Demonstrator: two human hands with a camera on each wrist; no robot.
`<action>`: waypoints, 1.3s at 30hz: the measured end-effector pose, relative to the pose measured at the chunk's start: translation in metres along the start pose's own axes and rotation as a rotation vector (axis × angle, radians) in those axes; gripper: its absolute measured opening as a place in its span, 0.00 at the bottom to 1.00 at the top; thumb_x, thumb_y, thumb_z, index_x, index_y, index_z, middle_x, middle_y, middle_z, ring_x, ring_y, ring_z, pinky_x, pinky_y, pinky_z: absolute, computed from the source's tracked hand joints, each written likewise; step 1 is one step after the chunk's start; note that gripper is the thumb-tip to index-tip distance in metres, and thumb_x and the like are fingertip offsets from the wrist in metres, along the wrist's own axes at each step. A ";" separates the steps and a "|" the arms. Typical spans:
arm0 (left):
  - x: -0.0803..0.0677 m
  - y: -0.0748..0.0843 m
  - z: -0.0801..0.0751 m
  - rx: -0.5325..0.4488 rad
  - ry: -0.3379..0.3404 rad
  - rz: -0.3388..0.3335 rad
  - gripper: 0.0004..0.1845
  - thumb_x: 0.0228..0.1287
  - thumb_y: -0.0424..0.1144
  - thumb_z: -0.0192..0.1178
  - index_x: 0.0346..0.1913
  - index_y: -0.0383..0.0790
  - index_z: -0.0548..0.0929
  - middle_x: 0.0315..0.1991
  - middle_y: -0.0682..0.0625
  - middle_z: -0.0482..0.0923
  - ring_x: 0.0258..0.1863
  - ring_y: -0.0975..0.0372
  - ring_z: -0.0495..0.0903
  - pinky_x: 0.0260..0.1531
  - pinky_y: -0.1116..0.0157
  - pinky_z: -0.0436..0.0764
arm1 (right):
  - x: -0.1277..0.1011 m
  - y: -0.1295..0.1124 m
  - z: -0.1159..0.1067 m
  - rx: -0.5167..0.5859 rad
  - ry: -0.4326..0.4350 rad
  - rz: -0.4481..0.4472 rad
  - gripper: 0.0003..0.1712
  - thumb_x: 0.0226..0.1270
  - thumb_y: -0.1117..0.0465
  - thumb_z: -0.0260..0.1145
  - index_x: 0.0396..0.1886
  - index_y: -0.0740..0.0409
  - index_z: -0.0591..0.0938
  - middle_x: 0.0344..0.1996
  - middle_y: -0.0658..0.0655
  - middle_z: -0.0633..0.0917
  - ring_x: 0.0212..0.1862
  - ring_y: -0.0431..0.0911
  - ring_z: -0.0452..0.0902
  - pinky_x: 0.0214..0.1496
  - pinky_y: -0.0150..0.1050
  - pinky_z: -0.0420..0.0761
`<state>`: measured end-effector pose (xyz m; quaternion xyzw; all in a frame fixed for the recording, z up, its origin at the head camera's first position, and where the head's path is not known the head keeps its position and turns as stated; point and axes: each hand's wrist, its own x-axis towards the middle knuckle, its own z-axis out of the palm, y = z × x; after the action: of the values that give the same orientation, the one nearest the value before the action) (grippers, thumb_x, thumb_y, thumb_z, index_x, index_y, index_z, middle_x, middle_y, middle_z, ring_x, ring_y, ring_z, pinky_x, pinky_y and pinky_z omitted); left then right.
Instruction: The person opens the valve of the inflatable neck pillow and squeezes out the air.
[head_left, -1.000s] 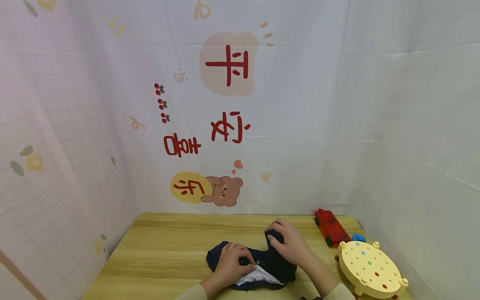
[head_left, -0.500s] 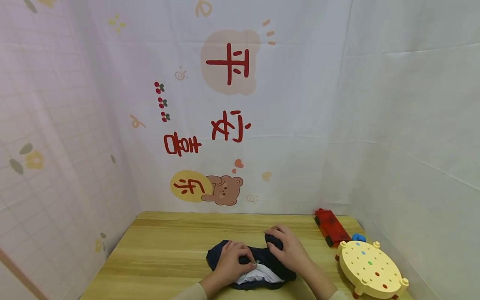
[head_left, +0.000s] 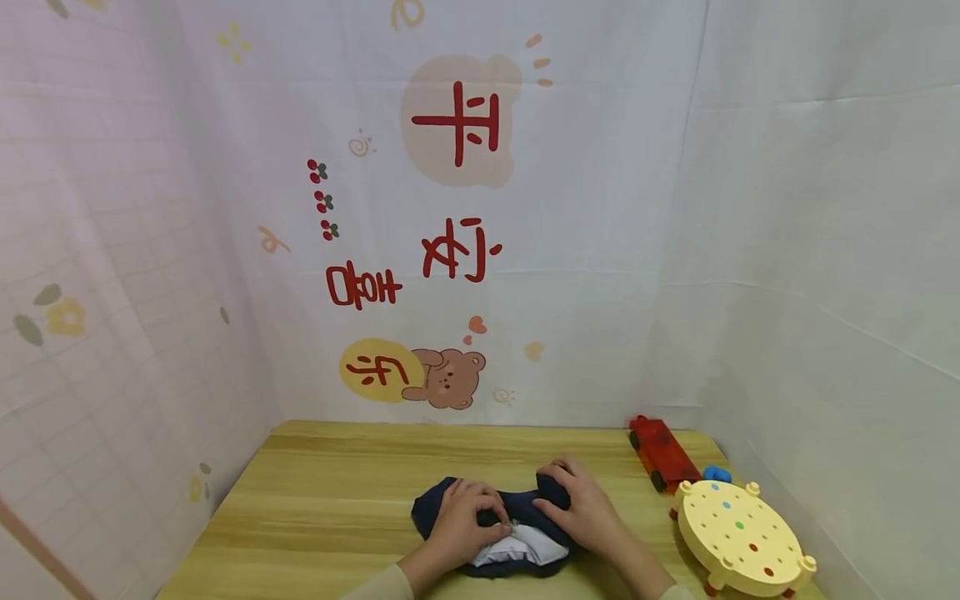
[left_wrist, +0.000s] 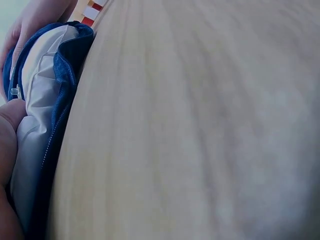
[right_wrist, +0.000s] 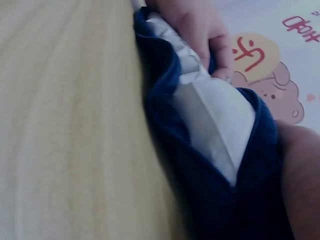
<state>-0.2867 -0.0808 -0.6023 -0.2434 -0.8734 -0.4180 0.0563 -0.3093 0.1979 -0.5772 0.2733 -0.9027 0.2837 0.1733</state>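
Both hands, left hand (head_left: pixel 459 523) and right hand (head_left: pixel 581 510), curl gripping the navy garment (head_left: pixel 517 550)

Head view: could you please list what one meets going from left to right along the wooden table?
Left hand → right hand → red toy car → yellow round pegboard toy.

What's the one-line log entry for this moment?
left hand: pinches zipper pull on navy pouch | right hand: grips pouch's far end | pouch: on table, gaping, white lining showing
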 end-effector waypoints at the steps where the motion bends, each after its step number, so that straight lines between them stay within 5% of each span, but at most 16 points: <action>1: 0.000 0.000 -0.001 0.002 0.002 0.001 0.09 0.64 0.50 0.82 0.33 0.67 0.90 0.46 0.69 0.81 0.57 0.64 0.76 0.77 0.26 0.53 | 0.000 -0.001 0.001 -0.013 0.000 -0.008 0.24 0.67 0.47 0.84 0.60 0.41 0.88 0.56 0.45 0.82 0.59 0.48 0.81 0.60 0.58 0.86; 14: 0.004 0.000 -0.004 0.029 0.014 0.024 0.10 0.65 0.50 0.81 0.32 0.67 0.88 0.48 0.70 0.81 0.58 0.64 0.77 0.77 0.27 0.53 | -0.002 -0.009 0.002 -0.102 -0.171 -0.011 0.46 0.64 0.19 0.71 0.72 0.42 0.84 0.71 0.57 0.78 0.71 0.60 0.74 0.62 0.71 0.81; 39: 0.000 -0.006 -0.004 -0.102 -0.003 -0.024 0.06 0.67 0.51 0.80 0.37 0.59 0.92 0.50 0.67 0.83 0.59 0.63 0.75 0.76 0.27 0.52 | -0.010 -0.004 0.015 -0.149 -0.284 0.023 0.59 0.58 0.10 0.62 0.78 0.42 0.79 0.75 0.56 0.73 0.75 0.60 0.68 0.67 0.74 0.76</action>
<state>-0.2897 -0.0867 -0.6038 -0.2363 -0.8540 -0.4621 0.0374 -0.3014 0.1906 -0.5918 0.2869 -0.9396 0.1764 0.0603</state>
